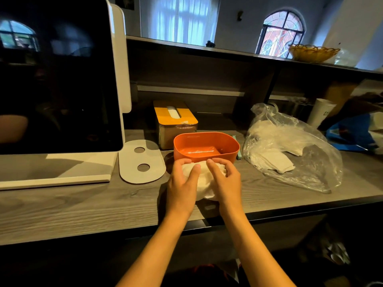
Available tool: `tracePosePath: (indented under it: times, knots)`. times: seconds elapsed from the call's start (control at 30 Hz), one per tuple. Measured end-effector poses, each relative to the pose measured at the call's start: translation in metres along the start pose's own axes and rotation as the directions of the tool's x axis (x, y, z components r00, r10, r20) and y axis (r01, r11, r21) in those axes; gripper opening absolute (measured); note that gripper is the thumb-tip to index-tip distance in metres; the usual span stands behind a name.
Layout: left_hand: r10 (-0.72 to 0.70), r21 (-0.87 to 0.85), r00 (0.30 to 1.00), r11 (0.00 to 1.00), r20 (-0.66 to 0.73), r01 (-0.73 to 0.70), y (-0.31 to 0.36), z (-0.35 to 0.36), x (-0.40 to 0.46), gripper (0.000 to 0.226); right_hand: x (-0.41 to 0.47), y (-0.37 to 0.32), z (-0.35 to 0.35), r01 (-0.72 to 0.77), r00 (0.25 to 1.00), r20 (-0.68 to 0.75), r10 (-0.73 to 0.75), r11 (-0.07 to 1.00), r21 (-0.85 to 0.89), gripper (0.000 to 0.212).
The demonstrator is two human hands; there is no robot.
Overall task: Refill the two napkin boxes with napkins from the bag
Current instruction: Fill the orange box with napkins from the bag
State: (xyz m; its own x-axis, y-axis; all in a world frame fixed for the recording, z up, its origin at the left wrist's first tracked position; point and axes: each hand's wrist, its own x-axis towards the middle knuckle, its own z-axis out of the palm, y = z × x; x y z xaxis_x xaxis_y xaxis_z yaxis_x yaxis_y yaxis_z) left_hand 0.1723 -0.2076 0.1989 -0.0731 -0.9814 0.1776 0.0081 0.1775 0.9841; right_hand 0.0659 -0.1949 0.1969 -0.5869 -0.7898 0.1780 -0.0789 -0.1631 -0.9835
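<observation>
**Napkin wad squared up in front of the open box**

Nearest, the left hand (183,184) and right hand (224,181) cup 1 wad of napkins (202,183) between curled fingers, resting on the counter (83,208), probably to shape it for loading. Just beyond stands the orange box (206,147), lid off; its white lid (142,162) lies left. Behind sits the yellow-topped box (176,117), closed. The bag (290,146) lies right, napkins inside.

Dim interior, warm cast on the counter (83,204). Cool daylight from the curtained window (180,19) and arched window (283,32), both slightly blown out. Dark screen (58,79) mirrors a window. Glare on the plastic bag (306,162). Deep shadow under the counter edge. Wide-angle bending at edges; corners soft.
</observation>
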Motion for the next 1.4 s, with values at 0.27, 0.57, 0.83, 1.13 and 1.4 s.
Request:
tracePosePath:
  times: [0.27,0.57,0.83,1.13,1.4]
  knots:
    - [0.008,0.01,0.999,1.0,-0.036,-0.008,-0.009,0.002,0.0,0.029,0.005,0.005,0.0,-0.004,1.0,-0.029,0.005,0.999,0.042,0.014]
    - [0.067,0.18,0.99,0.983,-0.122,-0.044,-0.007,0.003,-0.003,0.006,0.005,0.014,-0.003,0.022,1.0,-0.009,-0.022,1.0,0.011,0.008]
    - [0.041,0.067,0.987,0.997,-0.154,-0.031,-0.005,0.0,-0.003,0.009,0.003,0.013,-0.005,0.007,0.999,-0.053,-0.003,0.997,0.071,0.005]
    - [0.037,0.085,0.981,0.996,-0.19,-0.022,-0.001,-0.002,-0.001,0.011,-0.001,0.007,-0.007,-0.033,0.998,-0.042,0.038,0.994,0.105,0.022]
    - [0.097,0.083,0.977,0.993,-0.192,-0.083,-0.006,0.002,-0.001,0.007,0.0,0.01,-0.005,0.035,0.999,-0.031,-0.035,0.999,-0.001,0.02]
